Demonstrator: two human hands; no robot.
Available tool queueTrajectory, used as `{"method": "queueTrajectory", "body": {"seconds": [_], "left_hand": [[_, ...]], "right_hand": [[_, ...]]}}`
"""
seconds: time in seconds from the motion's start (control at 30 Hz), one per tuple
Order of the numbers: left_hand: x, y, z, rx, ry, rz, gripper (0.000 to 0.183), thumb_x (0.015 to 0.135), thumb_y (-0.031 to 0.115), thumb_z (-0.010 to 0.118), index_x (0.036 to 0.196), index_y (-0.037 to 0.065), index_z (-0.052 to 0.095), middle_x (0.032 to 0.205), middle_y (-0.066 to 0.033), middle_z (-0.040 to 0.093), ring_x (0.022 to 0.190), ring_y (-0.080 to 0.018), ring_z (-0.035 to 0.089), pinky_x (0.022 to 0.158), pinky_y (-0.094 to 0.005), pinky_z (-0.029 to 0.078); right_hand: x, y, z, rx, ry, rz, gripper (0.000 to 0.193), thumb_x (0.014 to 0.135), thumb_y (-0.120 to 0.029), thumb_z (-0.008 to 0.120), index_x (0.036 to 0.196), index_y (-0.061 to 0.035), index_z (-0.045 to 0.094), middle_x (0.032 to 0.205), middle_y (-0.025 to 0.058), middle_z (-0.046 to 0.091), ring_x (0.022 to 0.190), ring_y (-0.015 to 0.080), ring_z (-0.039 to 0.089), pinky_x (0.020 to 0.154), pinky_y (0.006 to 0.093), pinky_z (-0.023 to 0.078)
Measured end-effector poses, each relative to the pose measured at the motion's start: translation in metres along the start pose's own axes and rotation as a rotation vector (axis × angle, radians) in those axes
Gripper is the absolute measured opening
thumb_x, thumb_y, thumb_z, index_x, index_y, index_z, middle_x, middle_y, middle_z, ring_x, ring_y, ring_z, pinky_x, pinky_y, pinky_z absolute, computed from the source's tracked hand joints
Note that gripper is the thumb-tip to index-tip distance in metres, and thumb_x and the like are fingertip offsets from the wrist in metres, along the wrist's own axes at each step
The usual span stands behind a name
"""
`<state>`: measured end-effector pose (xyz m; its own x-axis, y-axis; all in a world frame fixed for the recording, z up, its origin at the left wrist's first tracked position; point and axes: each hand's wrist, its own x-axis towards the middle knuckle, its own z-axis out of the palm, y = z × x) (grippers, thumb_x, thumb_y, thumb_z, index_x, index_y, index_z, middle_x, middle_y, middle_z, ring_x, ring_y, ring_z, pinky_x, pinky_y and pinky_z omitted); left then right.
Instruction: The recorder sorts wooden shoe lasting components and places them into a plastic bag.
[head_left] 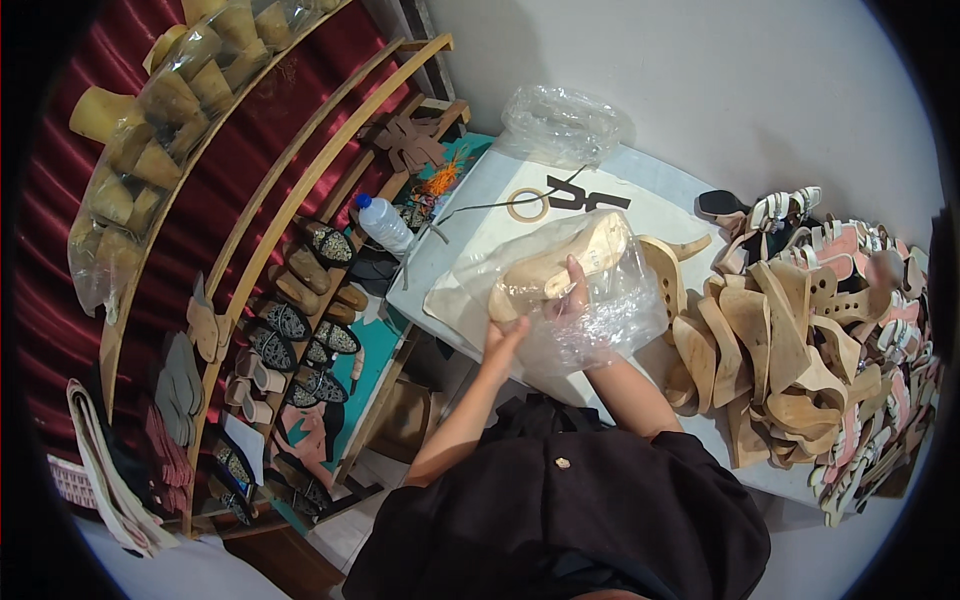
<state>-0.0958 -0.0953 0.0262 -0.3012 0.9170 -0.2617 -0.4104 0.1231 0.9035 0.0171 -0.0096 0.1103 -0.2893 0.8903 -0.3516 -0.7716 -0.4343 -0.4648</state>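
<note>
Above the table's near edge, a pale wooden wedge shoe sole [603, 247] lies tilted within a crumpled clear plastic bag [640, 315]. My left hand [503, 338] is closed on the sole's left, lower end. Around its middle curl the fingers of my right hand [574, 290], the thumb pointing up. Plastic spreads over my right hand and wrist; whether the hand is inside the bag or behind it I cannot tell. Close to the bag's right side, a heap of similar wooden wedge soles [745, 325] covers that part of the table.
Finished strappy sandals [895, 345] are piled at the far right. A tape roll [527, 204], black cut pieces [590, 195] and another plastic bag [560, 125] lie toward the wall. At left stand a water bottle [385, 226] and a wooden rack [300, 185] with shoes and bagged heel blocks.
</note>
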Motion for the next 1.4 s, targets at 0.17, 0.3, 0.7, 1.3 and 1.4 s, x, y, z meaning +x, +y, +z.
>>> {"method": "queueTrajectory", "body": {"seconds": [0.17, 0.3, 0.7, 1.3, 1.4], "left_hand": [[-0.023, -0.043, 0.016, 0.366, -0.157, -0.062, 0.025, 0.085, 0.015, 0.054, 0.102, -0.003, 0.059, 0.09, -0.0135, 0.063, 0.088, -0.0196, 0.058, 0.08, -0.0319, 0.044], [-0.018, -0.039, 0.007, 0.561, -0.34, 0.028, 0.03, 0.087, 0.015, 0.048, 0.103, -0.008, 0.057, 0.095, -0.023, 0.062, 0.095, -0.0325, 0.058, 0.084, -0.0364, 0.043], [0.085, 0.06, -0.091, 0.9, -0.17, 0.205, 0.05, 0.087, 0.033, 0.056, 0.126, 0.001, 0.048, 0.118, -0.0181, 0.055, 0.108, -0.026, 0.053, 0.091, -0.0324, 0.04], [0.116, 0.023, -0.079, 1.204, -0.34, 0.566, 0.099, 0.072, 0.052, 0.065, 0.139, -0.003, 0.018, 0.142, -0.0195, 0.028, 0.131, -0.0323, 0.025, 0.1, -0.0554, 0.014], [0.116, 0.024, -0.072, 1.369, -0.354, 0.49, 0.102, 0.069, 0.057, 0.065, 0.138, -0.005, 0.02, 0.141, -0.0205, 0.029, 0.132, -0.0321, 0.026, 0.1, -0.0568, 0.014]], "right_hand": [[0.021, 0.004, -0.005, 0.056, -0.022, -0.068, 0.039, 0.085, -0.037, 0.058, 0.108, -0.0065, 0.048, 0.096, 0.0101, 0.06, 0.088, 0.0217, 0.06, 0.08, 0.0362, 0.049], [0.044, 0.019, -0.019, -0.187, -0.093, -0.001, 0.043, 0.083, -0.041, 0.058, 0.106, -0.0058, 0.05, 0.093, 0.0099, 0.061, 0.087, 0.0216, 0.061, 0.077, 0.0354, 0.05], [0.109, 0.062, -0.051, -0.371, -0.181, 0.061, 0.051, 0.084, -0.04, 0.059, 0.121, -0.0072, 0.048, 0.099, 0.0114, 0.058, 0.085, 0.0209, 0.059, 0.081, 0.0346, 0.048], [0.133, 0.011, -0.002, -1.288, -0.288, -0.14, 0.049, 0.09, -0.031, 0.052, 0.13, -0.0057, 0.039, 0.118, 0.0119, 0.052, 0.103, 0.0231, 0.054, 0.092, 0.0338, 0.043], [0.13, 0.012, 0.005, -1.406, -0.281, -0.164, 0.049, 0.09, -0.03, 0.051, 0.131, -0.0055, 0.038, 0.12, 0.012, 0.051, 0.105, 0.0231, 0.053, 0.093, 0.0337, 0.042]]}}
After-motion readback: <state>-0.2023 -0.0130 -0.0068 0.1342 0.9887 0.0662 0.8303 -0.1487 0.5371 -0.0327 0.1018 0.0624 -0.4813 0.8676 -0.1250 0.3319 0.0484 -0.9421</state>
